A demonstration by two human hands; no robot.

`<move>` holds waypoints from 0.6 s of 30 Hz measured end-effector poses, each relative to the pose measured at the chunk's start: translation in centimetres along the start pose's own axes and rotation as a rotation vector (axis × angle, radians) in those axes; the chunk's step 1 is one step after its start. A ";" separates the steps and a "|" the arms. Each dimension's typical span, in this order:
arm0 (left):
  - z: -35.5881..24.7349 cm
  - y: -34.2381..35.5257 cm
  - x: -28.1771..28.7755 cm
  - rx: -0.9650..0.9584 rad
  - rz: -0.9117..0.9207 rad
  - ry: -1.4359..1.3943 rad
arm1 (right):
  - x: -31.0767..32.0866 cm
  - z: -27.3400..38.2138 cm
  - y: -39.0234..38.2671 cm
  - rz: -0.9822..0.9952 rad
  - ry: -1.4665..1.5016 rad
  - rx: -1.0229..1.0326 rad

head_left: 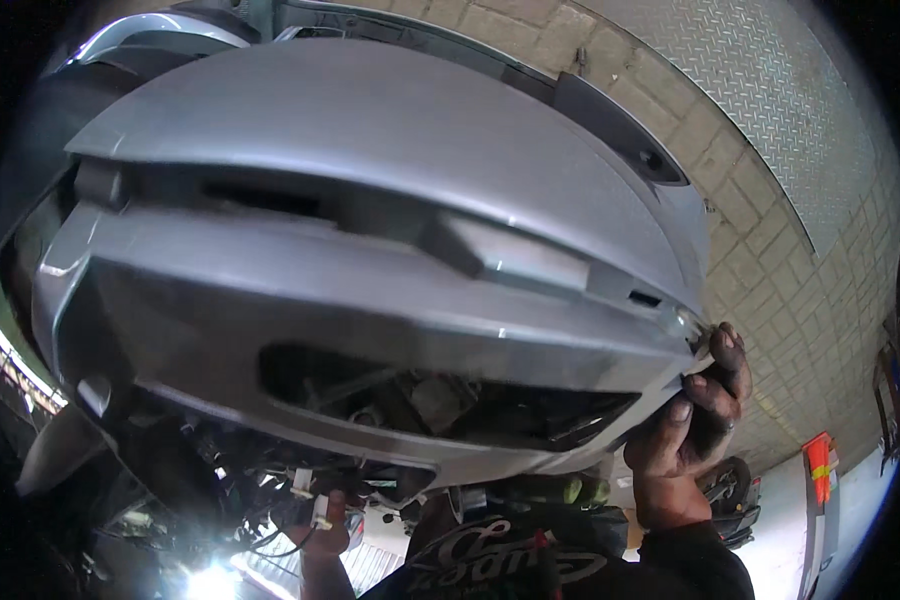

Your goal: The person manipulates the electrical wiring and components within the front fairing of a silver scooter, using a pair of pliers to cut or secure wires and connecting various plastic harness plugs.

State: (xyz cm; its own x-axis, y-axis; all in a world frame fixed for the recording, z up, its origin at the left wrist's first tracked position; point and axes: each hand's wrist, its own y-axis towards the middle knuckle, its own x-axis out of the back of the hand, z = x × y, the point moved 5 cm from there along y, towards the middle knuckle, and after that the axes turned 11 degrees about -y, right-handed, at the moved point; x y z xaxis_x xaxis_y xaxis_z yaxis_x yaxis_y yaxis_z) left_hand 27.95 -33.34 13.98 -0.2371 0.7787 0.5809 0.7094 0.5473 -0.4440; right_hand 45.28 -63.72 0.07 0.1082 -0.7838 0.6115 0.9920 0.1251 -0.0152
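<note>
A large silver-grey vehicle body panel [370, 240] with a slot and a dark oblong opening fills the middle of the view. My right hand [685, 430], smudged dark, has its fingers curled around the panel's right end. Lower left, below the panel, my left hand [325, 535] pinches a small white wiring connector [321, 512] with its thumb up. Another pale connector [301, 483] hangs beside it among dark wires [220, 470]. The panel hides part of what lies behind and under it.
Paving blocks [770, 290] cover the floor, with a metal tread plate [760, 90] at the upper right. A grey part [620, 130] lies beyond the panel. A bright lamp [213, 582] glares at lower left. An orange object [819, 465] stands by the white wall at right.
</note>
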 end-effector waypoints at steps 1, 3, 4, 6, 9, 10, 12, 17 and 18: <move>0.3 -0.1 0.3 -0.040 0.037 0.024 | -0.1 -0.1 0.1 -0.031 0.014 -0.006; 0.7 -0.2 0.1 0.002 0.080 -0.074 | -0.3 -0.2 0.1 -0.101 0.037 -0.002; 0.5 -0.3 -0.2 0.040 0.076 -0.126 | -0.3 -0.1 0.2 -0.116 0.042 0.004; 0.0 0.3 -1.0 0.105 0.070 -0.193 | -0.4 -0.1 0.3 -0.201 0.073 0.011; -1.2 1.7 -1.5 -0.038 0.062 -0.001 | -0.5 0.0 0.8 -0.293 0.195 -0.009; -0.9 2.0 -1.5 -0.005 0.078 -0.040 | -0.3 0.0 0.8 -0.293 0.229 -0.024; 0.1 1.8 -2.0 -0.003 -0.014 -0.311 | -0.5 0.3 1.0 -0.296 0.304 -0.053; 0.9 2.3 -2.2 0.040 0.029 -0.213 | 0.0 -3.1 0.0 -0.421 0.506 -0.294; 0.4 2.6 -2.4 0.039 0.024 -0.254 | 0.4 -4.4 -0.5 -0.449 0.577 -0.430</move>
State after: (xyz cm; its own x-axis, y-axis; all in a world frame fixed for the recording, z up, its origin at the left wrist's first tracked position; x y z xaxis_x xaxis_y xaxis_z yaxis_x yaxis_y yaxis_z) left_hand 30.13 -33.70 11.15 -0.3830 0.8411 0.3819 0.6920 0.5351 -0.4845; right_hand 45.13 -66.78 -3.16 -0.4020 -0.9058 0.1340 0.8743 -0.4232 -0.2378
